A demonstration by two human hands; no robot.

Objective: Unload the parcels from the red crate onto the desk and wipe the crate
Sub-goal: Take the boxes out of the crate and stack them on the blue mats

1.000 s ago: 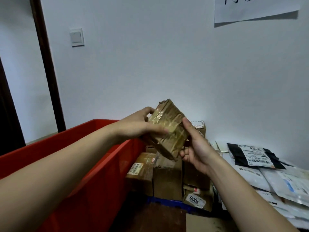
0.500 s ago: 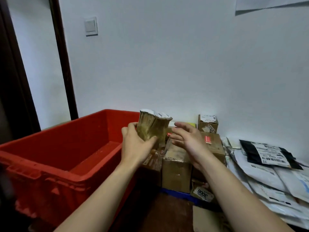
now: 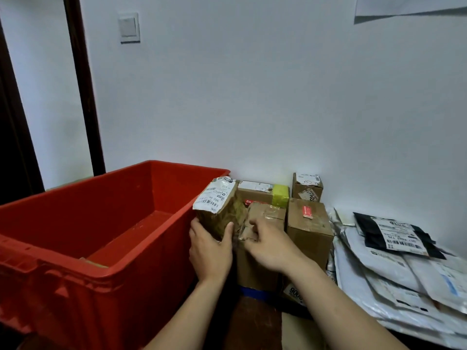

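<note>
Wall: plain white painted wall [image 3: 278, 97], evenly and dimly lit.
Upper left: white square light switch [image 3: 129, 27].
Left edge: dark brown wooden door frame [image 3: 83, 97].
Upper right: white paper sheet [image 3: 409, 6].
Bottom centre: dark brown wooden table [image 3: 255, 322].

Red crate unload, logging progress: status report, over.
Left hand grips taped parcel beside red crate. Right hand on brown box, grip unclear. Other boxes crowd the spot.

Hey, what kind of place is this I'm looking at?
Likely a parcel pickup or mailroom corner: labelled cardboard boxes stacked against the wall, a heap of plastic mailer bags on the right, and a red crate, with one taped parcel held in the left hand.
</note>
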